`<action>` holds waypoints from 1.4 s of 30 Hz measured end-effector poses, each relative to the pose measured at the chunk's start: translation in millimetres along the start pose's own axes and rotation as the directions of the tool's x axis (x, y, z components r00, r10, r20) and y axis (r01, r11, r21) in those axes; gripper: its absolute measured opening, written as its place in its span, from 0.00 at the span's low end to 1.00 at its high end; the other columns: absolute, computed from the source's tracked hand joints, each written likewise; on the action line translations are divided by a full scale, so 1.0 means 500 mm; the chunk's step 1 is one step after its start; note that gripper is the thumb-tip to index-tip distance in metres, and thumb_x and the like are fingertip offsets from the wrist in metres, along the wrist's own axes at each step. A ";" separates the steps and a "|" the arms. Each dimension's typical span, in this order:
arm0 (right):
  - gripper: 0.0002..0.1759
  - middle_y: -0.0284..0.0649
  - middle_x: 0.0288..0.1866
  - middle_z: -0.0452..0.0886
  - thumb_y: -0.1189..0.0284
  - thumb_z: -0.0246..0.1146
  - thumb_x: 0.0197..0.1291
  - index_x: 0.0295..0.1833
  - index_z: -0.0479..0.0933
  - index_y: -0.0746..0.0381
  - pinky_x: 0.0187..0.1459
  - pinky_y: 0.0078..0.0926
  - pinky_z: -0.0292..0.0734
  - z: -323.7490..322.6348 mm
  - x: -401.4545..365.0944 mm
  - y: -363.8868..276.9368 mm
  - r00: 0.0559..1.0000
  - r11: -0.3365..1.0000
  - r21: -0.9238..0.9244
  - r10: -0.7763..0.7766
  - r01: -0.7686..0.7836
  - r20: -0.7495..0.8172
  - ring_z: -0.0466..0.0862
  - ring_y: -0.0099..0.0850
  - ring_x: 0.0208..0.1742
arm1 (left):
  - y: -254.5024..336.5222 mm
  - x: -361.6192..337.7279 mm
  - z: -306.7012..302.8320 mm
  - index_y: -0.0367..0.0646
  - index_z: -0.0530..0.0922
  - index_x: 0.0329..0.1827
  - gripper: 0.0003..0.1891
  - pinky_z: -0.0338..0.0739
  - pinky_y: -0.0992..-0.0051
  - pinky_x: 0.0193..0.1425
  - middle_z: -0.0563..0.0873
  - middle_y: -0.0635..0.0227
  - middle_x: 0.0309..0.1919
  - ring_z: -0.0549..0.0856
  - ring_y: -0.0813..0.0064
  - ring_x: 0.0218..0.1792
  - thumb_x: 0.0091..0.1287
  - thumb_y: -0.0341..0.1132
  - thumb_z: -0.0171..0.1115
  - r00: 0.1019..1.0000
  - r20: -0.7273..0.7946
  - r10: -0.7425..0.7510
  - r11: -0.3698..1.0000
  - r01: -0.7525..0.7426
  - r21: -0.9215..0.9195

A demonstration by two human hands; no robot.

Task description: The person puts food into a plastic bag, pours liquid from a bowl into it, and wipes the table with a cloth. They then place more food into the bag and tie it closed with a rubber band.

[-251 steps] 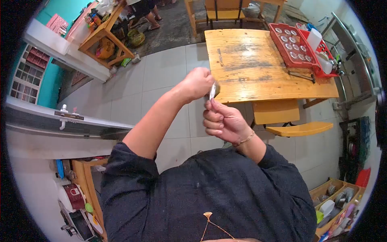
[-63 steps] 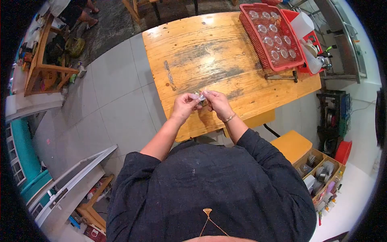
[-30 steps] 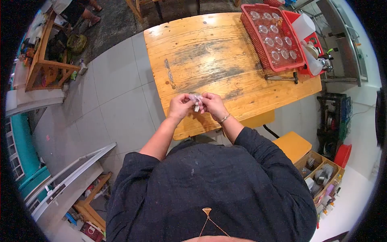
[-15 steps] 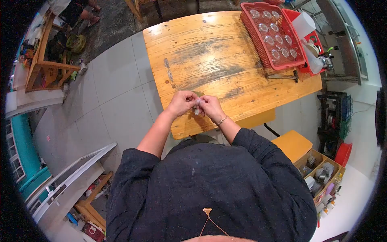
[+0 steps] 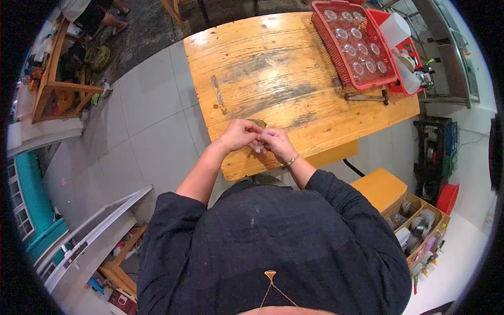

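Note:
My left hand [image 5: 240,135] and my right hand [image 5: 278,143] meet over the near left part of the wooden table [image 5: 252,68]. Both are closed, with fingertips pinched together and touching. A small whitish thing [image 5: 257,149] shows just below the fingers, too small and too covered to name. Behind the fingertips lies a greenish-brown rounded thing [image 5: 259,122], partly hidden by my left hand. On my right wrist is a bracelet [image 5: 293,160].
At the far right of the table stands a red plastic basket [image 5: 344,63] of upturned clear glasses. Beside it are a hammer [image 5: 367,97] and a red tray [image 5: 408,79] with a white container [image 5: 395,29]. A yellow stool [image 5: 379,188] stands right, near a wooden organizer [image 5: 415,223].
My fingers have drawn closer together, and the see-through whitish piece between them is now mostly covered. My right hand has shifted slightly down.

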State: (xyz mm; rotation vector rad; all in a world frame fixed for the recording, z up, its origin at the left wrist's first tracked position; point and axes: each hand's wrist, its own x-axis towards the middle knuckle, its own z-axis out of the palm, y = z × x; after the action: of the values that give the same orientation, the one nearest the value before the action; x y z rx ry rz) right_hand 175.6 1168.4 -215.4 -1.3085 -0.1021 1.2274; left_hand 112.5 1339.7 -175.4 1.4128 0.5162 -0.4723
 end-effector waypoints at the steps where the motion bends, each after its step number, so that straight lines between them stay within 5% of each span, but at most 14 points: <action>1: 0.10 0.36 0.27 0.81 0.71 0.57 0.65 0.36 0.79 0.66 0.25 0.19 0.74 0.002 -0.003 -0.003 1.000 1.000 0.023 0.011 -0.011 -0.009 0.79 0.23 0.23 | -0.002 -0.007 0.004 0.37 0.85 0.37 0.08 0.80 0.72 0.33 0.86 0.64 0.29 0.85 0.75 0.29 0.60 0.34 0.69 0.999 -0.020 0.043 0.999 -0.042 0.027; 4: 0.11 0.38 0.26 0.81 0.71 0.55 0.66 0.37 0.79 0.66 0.25 0.20 0.74 0.007 -0.003 -0.007 0.999 0.995 0.095 0.038 -0.035 -0.025 0.79 0.25 0.23 | 0.026 -0.034 0.021 0.39 0.85 0.35 0.08 0.78 0.69 0.32 0.85 0.60 0.30 0.84 0.71 0.27 0.57 0.33 0.70 0.967 -0.112 0.228 0.883 -0.157 0.443; 7: 0.12 0.39 0.27 0.81 0.71 0.53 0.66 0.38 0.79 0.67 0.25 0.21 0.75 0.003 0.005 0.001 0.998 0.987 0.154 0.053 -0.049 -0.021 0.79 0.26 0.23 | -0.010 -0.023 0.025 0.39 0.85 0.34 0.07 0.79 0.68 0.34 0.84 0.57 0.30 0.84 0.64 0.29 0.54 0.30 0.70 0.878 -0.172 0.446 0.771 -0.279 0.573; 16: 0.12 0.39 0.25 0.80 0.72 0.56 0.64 0.33 0.79 0.67 0.23 0.24 0.75 0.007 0.009 -0.022 0.996 0.979 0.192 0.077 -0.069 -0.034 0.79 0.27 0.22 | -0.015 -0.023 0.056 0.34 0.82 0.30 0.06 0.78 0.64 0.38 0.83 0.52 0.29 0.84 0.55 0.32 0.54 0.30 0.66 0.816 -0.234 0.529 0.620 -0.184 0.762; 19: 0.12 0.38 0.27 0.81 0.71 0.55 0.65 0.36 0.79 0.68 0.25 0.23 0.76 0.001 0.015 -0.023 0.999 0.992 0.123 0.045 -0.041 -0.029 0.79 0.26 0.23 | 0.039 -0.039 0.057 0.33 0.81 0.31 0.08 0.80 0.67 0.34 0.84 0.52 0.27 0.86 0.61 0.29 0.57 0.32 0.64 0.913 -0.372 0.166 0.860 0.051 0.507; 22: 0.13 0.38 0.28 0.81 0.71 0.53 0.66 0.39 0.80 0.68 0.27 0.22 0.76 0.003 0.013 -0.022 1.000 1.000 0.028 0.001 0.000 -0.027 0.79 0.24 0.24 | 0.026 -0.020 0.035 0.32 0.81 0.31 0.11 0.83 0.71 0.30 0.85 0.55 0.25 0.87 0.67 0.25 0.60 0.34 0.63 0.939 -0.302 -0.164 0.932 0.248 0.264; 25: 0.12 0.36 0.28 0.81 0.71 0.54 0.65 0.42 0.79 0.68 0.27 0.21 0.75 0.008 0.015 -0.011 0.994 0.994 -0.064 -0.096 0.093 -0.053 0.78 0.21 0.26 | -0.003 -0.001 0.016 0.33 0.80 0.33 0.12 0.84 0.74 0.27 0.84 0.60 0.25 0.86 0.70 0.24 0.62 0.37 0.64 0.933 -0.118 -0.341 0.917 0.302 -0.262; 27: 0.10 0.35 0.28 0.80 0.72 0.55 0.65 0.43 0.78 0.67 0.28 0.20 0.74 0.007 0.024 0.005 0.972 0.954 -0.220 -0.223 0.203 -0.070 0.78 0.20 0.28 | -0.007 0.005 0.014 0.33 0.79 0.34 0.12 0.84 0.73 0.27 0.83 0.60 0.26 0.86 0.69 0.24 0.62 0.37 0.64 0.916 -0.124 -0.382 0.903 0.340 -0.263; 42: 0.08 0.37 0.30 0.82 0.78 0.66 0.57 0.38 0.73 0.65 0.28 0.21 0.79 0.004 -0.002 -0.046 0.997 0.999 -0.034 -0.007 0.009 0.076 0.82 0.23 0.28 | -0.011 0.002 -0.006 0.35 0.76 0.32 0.07 0.85 0.72 0.30 0.80 0.64 0.25 0.82 0.73 0.24 0.65 0.30 0.60 0.944 0.036 -0.327 0.932 0.328 -0.153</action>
State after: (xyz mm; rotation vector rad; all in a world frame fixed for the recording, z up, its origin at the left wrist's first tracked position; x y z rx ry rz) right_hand 188.1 1173.9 -196.7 -1.2897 -0.1835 1.2740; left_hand 109.7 1342.0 -180.4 1.1751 0.7710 -0.6908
